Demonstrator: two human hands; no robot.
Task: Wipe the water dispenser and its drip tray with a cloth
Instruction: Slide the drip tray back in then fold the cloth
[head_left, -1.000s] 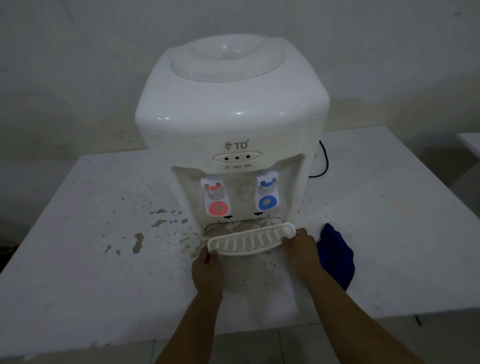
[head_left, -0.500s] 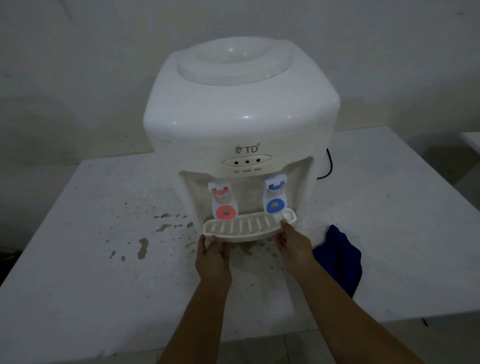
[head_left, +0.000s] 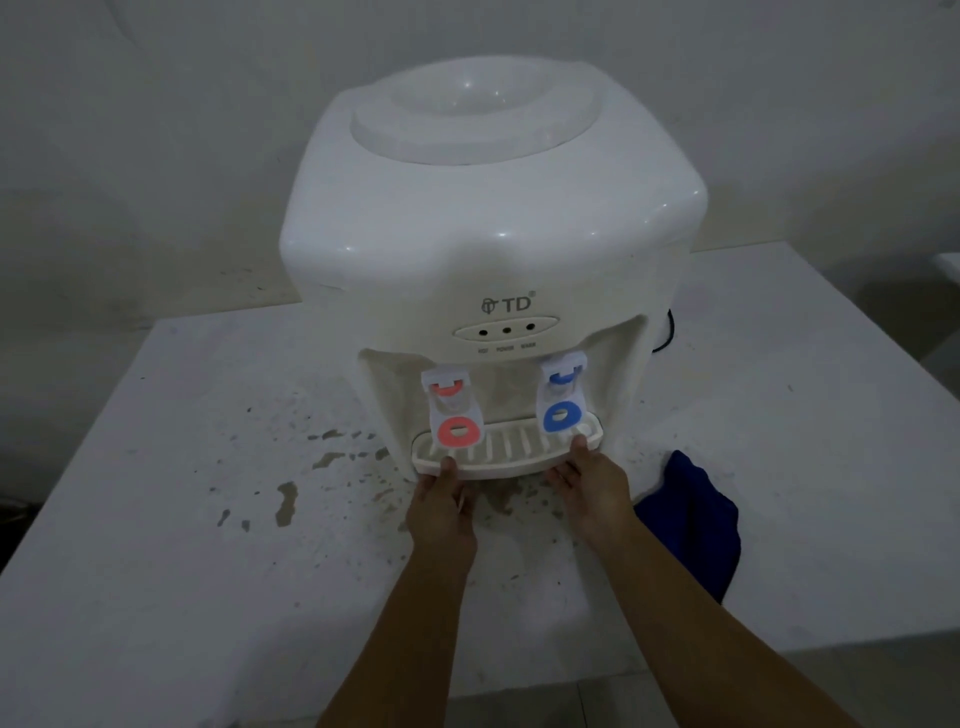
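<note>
- We see a white dispenser (head_left: 493, 249) standing on a white table (head_left: 156, 545), close to the wall.
- The drip tray (head_left: 506, 449) sits at the foot of the dispenser's recess, under the red tap (head_left: 457, 415) and the blue tap (head_left: 563, 400).
- Our left hand (head_left: 441, 512) holds the tray's left front edge: the thumb lies on top of the rim, and the other fingers go under the tray, where we cannot see them.
- Our right hand (head_left: 595, 491) holds the tray's right front edge the same way, thumb on the rim near the blue tap, fingers curled at the tray's front.
- A dark blue cloth (head_left: 693, 525) lies crumpled on the table just right of the right wrist, near the dispenser's right front corner; neither hand touches it.
- Brownish stains (head_left: 288, 501) mark the table left of the dispenser and in front of it.
- A black cord (head_left: 667, 332) shows behind the dispenser's right side.
</note>
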